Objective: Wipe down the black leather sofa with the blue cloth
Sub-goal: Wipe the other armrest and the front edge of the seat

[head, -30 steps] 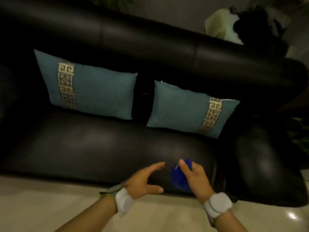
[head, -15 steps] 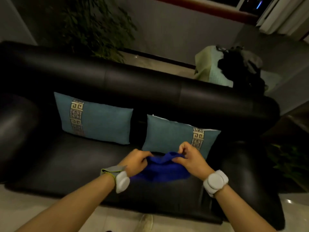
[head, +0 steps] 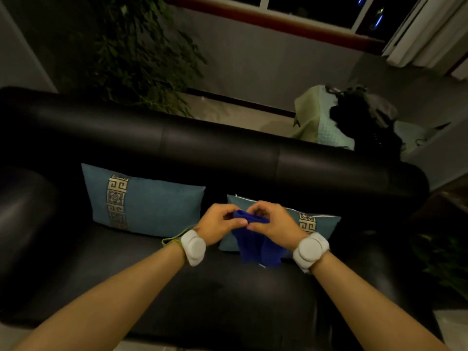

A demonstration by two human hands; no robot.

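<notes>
The black leather sofa fills the lower half of the view, with its backrest across the middle. A deep blue cloth hangs bunched above the seat, in front of the right cushion. My left hand pinches its upper edge from the left. My right hand pinches the same edge from the right, so the two hands almost touch. The cloth's lower part dangles free and does not touch the leather. Both wrists wear white bands.
Two teal cushions with patterned bands, the left cushion and the right cushion, lean against the backrest. A leafy plant stands behind the sofa. A pile of green fabric and dark bags sits behind the right end.
My left hand has taken hold of the cloth that only the right hand held. The hands have drawn together and risen, folding the cloth so it hangs. The view has tilted up.
</notes>
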